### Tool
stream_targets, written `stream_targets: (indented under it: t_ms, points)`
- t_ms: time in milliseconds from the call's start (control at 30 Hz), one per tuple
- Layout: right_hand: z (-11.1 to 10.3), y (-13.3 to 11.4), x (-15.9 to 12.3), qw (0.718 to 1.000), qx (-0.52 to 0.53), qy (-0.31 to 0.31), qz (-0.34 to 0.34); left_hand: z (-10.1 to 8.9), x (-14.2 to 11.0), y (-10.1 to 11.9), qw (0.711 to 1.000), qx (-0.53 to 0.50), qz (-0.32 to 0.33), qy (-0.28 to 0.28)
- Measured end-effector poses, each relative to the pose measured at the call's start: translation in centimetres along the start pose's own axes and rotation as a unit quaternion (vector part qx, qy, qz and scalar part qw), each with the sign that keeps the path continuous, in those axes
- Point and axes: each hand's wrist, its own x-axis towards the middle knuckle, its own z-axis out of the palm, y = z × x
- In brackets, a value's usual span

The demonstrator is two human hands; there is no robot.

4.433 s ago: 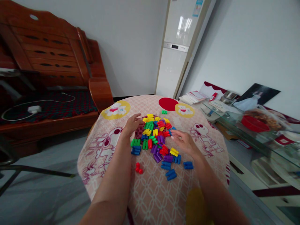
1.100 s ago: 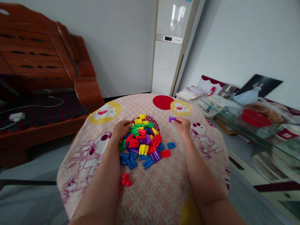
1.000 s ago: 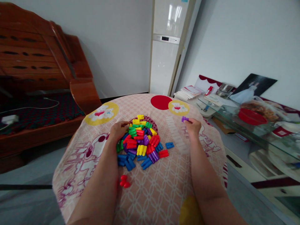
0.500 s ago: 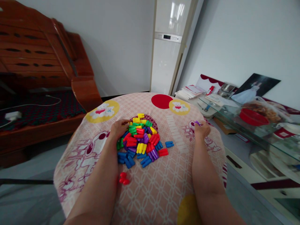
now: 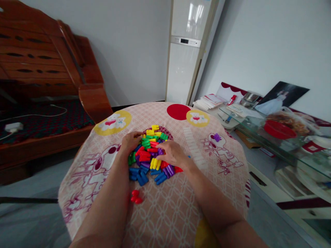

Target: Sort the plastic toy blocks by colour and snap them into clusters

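A heap of small plastic toy building pieces (image 5: 144, 156) in red, yellow, green, blue and purple lies on the round cloth-covered table (image 5: 165, 213). My left hand (image 5: 131, 141) rests at the heap's left edge, fingers loosely extended against the pieces, their tips partly hidden. My right hand (image 5: 172, 153) reaches over the heap's right side, thumb and fingertips closed around a purple piece (image 5: 160, 151). Apart from the heap, a single purple piece (image 5: 216, 137) lies at the table's right. Nearer to me, a red cluster of rounded pieces (image 5: 136, 197) sits beside my left forearm.
A wooden bench (image 5: 93, 100) stands at the left, with a white adapter (image 5: 14, 127) and cable on it. On the right, a glass-topped cabinet (image 5: 253, 129) holds papers (image 5: 209, 101), a red bowl (image 5: 279, 129) and a photo. A tall white appliance (image 5: 182, 69) stands behind the table.
My right hand has let go of a purple piece at the table's right and moved left onto the heap. My left hand has stayed almost still.
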Motion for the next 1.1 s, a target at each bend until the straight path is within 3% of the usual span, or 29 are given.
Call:
stream_targets:
  t_ms: [100,233,333,433,500,667,967,1100]
  points:
    - [0.0,-0.4,-0.1,1.000,0.000,0.003,0.003,0.1,0.1,-0.2,1.000,0.003,0.003,0.005]
    - [-1.8,1.6,0.2,0.986,0.079,0.105,0.099,0.1,0.1,-0.3,1.000,0.004,0.000,0.010]
    - [-4.5,5.7,-0.6,0.951,0.093,0.236,0.178,0.1,0.0,-0.1,1.000,0.001,-0.008,0.008]
    - [-7.6,10.7,-3.0,0.901,0.014,0.349,0.259,0.0,0.0,-0.1,1.000,0.007,-0.010,0.007]
    - [-9.2,13.6,-5.1,0.865,-0.062,0.392,0.308,0.0,0.0,-0.1,1.000,0.015,-0.007,0.007]
    - [-10.3,16.9,-8.9,0.817,-0.175,0.391,0.386,0.1,0.1,0.0,1.000,0.015,-0.004,0.013]
    - [-9.0,17.2,-8.7,0.814,-0.241,0.300,0.435,0.1,0.1,-0.1,1.000,0.010,-0.004,0.008]
    - [-8.7,17.1,-8.8,0.812,-0.254,0.288,0.439,0.1,0.1,-0.3,1.000,0.011,0.001,0.013]
